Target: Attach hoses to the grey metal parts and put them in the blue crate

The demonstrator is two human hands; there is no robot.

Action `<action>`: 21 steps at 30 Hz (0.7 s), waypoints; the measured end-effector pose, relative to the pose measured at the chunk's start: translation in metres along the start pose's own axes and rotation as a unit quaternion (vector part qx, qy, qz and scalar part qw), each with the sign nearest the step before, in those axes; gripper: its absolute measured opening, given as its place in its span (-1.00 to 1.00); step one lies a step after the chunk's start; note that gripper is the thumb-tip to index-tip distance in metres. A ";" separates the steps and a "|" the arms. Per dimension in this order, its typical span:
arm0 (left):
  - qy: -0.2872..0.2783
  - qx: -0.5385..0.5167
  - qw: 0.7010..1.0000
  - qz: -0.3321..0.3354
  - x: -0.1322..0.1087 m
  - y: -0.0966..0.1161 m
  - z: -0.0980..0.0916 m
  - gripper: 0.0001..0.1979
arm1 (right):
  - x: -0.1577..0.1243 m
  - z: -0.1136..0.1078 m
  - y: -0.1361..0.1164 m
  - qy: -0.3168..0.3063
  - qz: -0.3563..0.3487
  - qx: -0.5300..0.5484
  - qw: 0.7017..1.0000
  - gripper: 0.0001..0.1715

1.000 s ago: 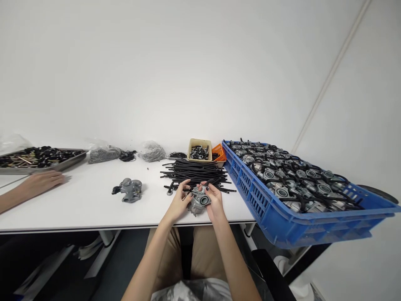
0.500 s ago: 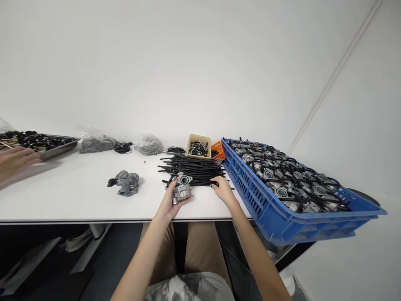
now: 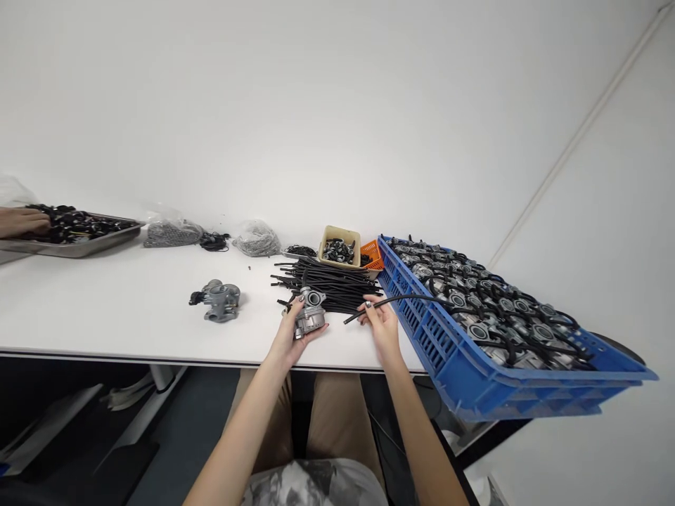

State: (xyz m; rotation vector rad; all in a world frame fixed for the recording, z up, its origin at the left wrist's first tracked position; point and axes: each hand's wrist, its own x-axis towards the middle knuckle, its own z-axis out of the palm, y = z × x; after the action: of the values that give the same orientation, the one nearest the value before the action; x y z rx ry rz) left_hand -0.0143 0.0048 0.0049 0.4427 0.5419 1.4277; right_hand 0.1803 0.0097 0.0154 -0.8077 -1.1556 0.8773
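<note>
Black rubber hose (image 3: 393,301) pinched in R hand (image 3: 380,330), one end running over blue crate (image 3: 422,330) of carbs (image 3: 477,302). L hand (image 3: 287,342) grips metal carb (image 3: 310,316), just in front of hose pile (image 3: 327,287) on white table (image 3: 131,316). Spare carb (image 3: 215,302) sits well left. Co-worker's hand (image 3: 21,222) at steel tray (image 3: 79,247), far left.

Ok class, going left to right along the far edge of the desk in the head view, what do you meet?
steel tray → grey bag → black coil → second bag → beige tub → orange basket → blue crate
</note>
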 end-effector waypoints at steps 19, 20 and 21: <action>-0.027 0.066 0.996 0.044 0.002 -0.005 0.001 -0.54 | -0.023 0.050 0.015 -0.060 0.041 0.041 0.997 -0.69; -0.024 0.068 0.996 0.046 0.003 -0.005 0.000 -0.53 | -0.025 0.051 0.018 -0.065 0.037 0.020 0.997 -0.70; -0.018 0.067 0.996 0.048 0.003 -0.006 0.000 -0.53 | -0.026 0.052 0.021 -0.065 0.030 0.004 0.997 -0.70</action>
State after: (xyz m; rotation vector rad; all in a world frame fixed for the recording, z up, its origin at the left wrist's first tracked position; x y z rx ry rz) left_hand -0.0096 0.0074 0.0012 0.6074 0.5973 1.4771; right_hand 0.1222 0.0002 -0.0026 -0.7924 -1.2458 0.9948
